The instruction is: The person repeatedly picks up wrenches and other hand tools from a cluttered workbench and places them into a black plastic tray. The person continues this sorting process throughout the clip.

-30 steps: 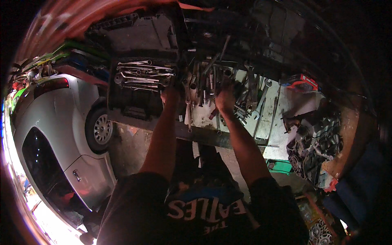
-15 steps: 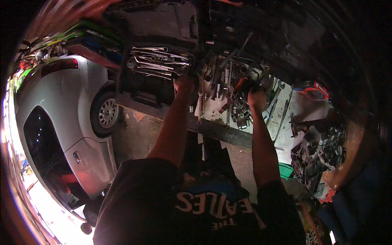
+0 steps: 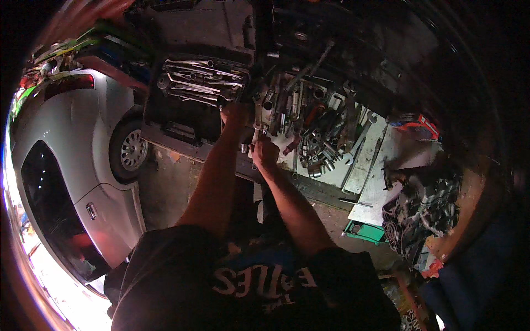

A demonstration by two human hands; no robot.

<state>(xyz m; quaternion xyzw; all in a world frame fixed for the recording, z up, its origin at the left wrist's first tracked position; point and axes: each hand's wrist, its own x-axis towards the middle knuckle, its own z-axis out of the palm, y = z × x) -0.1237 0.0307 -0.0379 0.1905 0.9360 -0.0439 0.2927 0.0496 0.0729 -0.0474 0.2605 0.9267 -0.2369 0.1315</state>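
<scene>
My right hand [image 3: 266,153] is closed at the lower part of a long combination wrench [image 3: 257,128] on the near left side of the tool pile. A small socket sits just above its knuckles. My left hand [image 3: 234,114] rests at the right side of an opened dark tool case [image 3: 190,131]; its fingers are hidden in shadow, so what they hold does not show. Several wrenches [image 3: 193,75] lie side by side in the case's far part. A short bright socket [image 3: 244,148] stands near the case's front right corner, between my forearms.
Sockets [image 3: 316,170], ratchets and wrenches lie heaped on a white board [image 3: 361,179]. Further right are a red and blue box [image 3: 417,126] and a greasy metal engine part [image 3: 425,204]. A green tray [image 3: 365,231] sits below the board. A silver car [image 3: 83,165] stands left.
My right hand has moved left and nearer, from the middle of the tool pile to the long wrench. My left hand stays by the case. The whole view has shifted slightly.
</scene>
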